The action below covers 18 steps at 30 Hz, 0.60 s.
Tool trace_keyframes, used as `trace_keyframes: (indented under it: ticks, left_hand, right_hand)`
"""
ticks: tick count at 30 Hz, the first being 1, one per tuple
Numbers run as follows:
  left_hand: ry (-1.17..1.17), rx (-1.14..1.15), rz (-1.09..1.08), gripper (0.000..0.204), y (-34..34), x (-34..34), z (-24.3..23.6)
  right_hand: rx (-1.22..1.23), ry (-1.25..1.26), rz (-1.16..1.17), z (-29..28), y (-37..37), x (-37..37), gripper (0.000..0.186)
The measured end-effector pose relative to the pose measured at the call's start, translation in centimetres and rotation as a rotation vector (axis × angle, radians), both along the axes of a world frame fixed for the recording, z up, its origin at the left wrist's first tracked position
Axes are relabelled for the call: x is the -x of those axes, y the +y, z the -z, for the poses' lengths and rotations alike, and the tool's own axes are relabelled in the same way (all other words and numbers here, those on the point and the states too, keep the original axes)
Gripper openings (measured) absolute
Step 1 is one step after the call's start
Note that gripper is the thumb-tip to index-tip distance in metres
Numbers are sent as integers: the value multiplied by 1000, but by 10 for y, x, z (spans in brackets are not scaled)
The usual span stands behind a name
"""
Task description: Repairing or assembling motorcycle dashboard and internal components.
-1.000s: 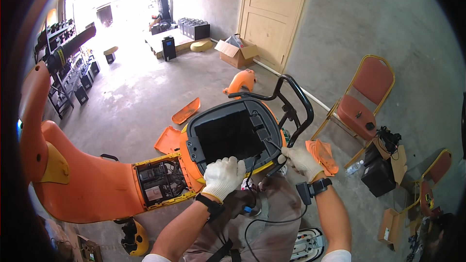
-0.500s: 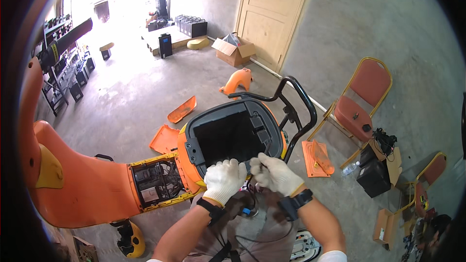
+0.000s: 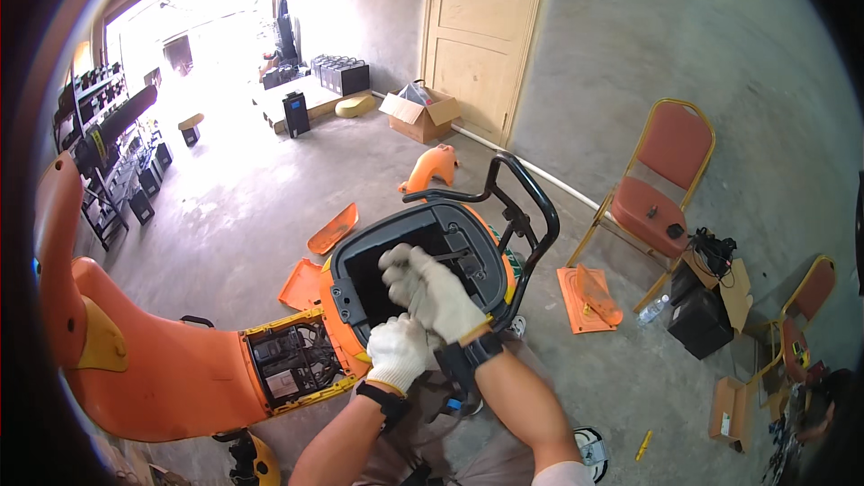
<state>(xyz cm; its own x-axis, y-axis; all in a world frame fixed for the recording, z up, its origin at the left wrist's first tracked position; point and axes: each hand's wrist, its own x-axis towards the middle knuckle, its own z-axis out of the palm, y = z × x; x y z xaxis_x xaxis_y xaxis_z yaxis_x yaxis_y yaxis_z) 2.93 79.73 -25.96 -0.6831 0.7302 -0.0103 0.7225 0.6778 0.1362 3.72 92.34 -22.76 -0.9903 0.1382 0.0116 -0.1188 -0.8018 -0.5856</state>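
Note:
An orange scooter [image 3: 171,351] stands before me without its seat, its dark storage bin [image 3: 364,283] showing inside a grey rim. My left hand [image 3: 399,353], in a white knit glove, is closed at the near edge of this rim; whatever it grips is hidden. Above the bin's opening, my gloved right hand [image 3: 434,295] has its fingers loosely bent and apart, with nothing seen in them. A blue connector [image 3: 453,405] hangs just below my hands. To the left, wiring and modules fill the uncovered footboard compartment [image 3: 297,355]. A black grab rail [image 3: 540,207] curves around the scooter's rear.
Orange body panels [image 3: 333,228] lie on the floor beyond the scooter. Red chairs [image 3: 661,180], a black box [image 3: 702,322] and a water bottle [image 3: 652,310] are at the right. A yellow pen-shaped object [image 3: 643,445] lies near my foot. Batteries [image 3: 340,76] stand at the back.
My right hand has moved left and forward, from the bin's near rim to above its opening, and its fingers have loosened. My left hand has come slightly nearer me, still closed.

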Motion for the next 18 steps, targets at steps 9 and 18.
trace_keyframes:
  ticks: [9, 18]
  left_hand:
    - [61, -329, -9, 37, 3, -8, -1]
    - [-36, -253, -27, 44, 2, -7, -7]
  right_hand:
    - [-936, -372, 130, -7, 23, -114, 31]
    - [-1074, -832, 250, 1, 88, -136, 44]
